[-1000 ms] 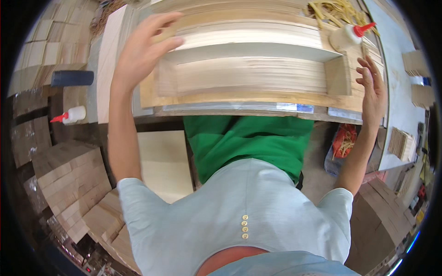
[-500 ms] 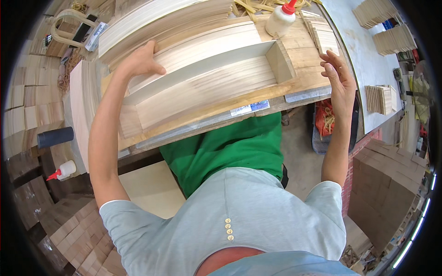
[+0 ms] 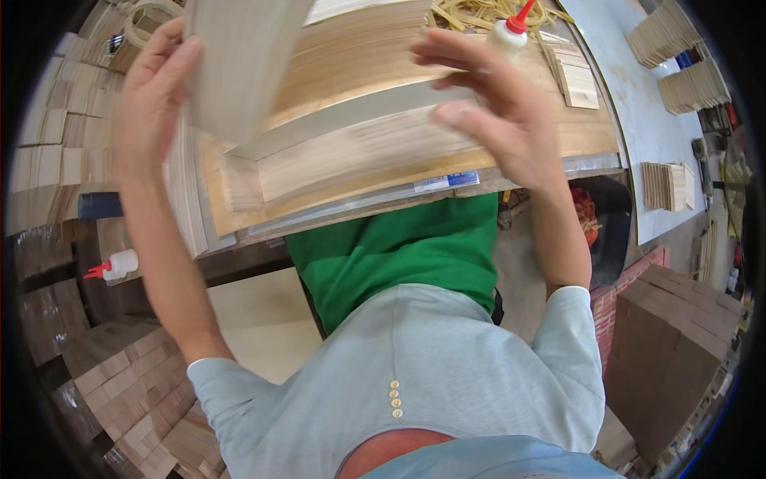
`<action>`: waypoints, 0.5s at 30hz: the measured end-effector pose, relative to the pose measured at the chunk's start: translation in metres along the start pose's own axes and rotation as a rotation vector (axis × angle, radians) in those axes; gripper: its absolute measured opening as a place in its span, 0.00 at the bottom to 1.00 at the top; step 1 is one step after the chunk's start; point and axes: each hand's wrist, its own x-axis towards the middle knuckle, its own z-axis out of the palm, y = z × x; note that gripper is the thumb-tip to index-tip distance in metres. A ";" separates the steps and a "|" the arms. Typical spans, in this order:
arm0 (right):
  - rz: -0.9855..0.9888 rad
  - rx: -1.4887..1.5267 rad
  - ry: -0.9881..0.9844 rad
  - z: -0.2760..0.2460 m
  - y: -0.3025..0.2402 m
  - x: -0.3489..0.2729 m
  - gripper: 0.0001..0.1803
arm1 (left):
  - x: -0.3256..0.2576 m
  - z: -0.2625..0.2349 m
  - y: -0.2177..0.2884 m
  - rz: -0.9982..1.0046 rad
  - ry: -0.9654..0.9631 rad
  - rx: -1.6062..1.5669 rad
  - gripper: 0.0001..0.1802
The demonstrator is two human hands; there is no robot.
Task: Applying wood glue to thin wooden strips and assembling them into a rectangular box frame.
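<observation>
- I judge the step as lifting a board (image 3: 239, 64) off the wooden tray (image 3: 351, 160) on the desk (image 3: 638, 120).
- My left hand (image 3: 152, 88), upper left of the frame, grasps the board's edge, tilted up and blurred.
- My right hand (image 3: 495, 104), upper centre, is released, fingers spread above the tray, touching nothing that I can see.
- Next I would need a steadying second grip on the board.
- The board looks pale, flat, thin; a glue bottle (image 3: 511, 32) stands at the top.
</observation>
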 end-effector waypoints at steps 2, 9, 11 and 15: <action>0.009 0.161 -0.239 0.021 0.010 0.022 0.44 | -0.016 0.015 -0.014 0.003 -0.035 -0.385 0.14; 0.241 0.330 -0.493 0.023 0.008 0.028 0.61 | -0.052 0.107 -0.066 0.265 0.017 -0.918 0.23; 0.212 0.050 -0.494 -0.007 0.002 0.025 0.60 | -0.087 0.120 -0.045 0.156 0.129 -0.343 0.23; 0.070 -0.485 -0.407 -0.056 -0.006 0.015 0.56 | -0.151 0.104 0.006 0.406 -0.167 0.595 0.26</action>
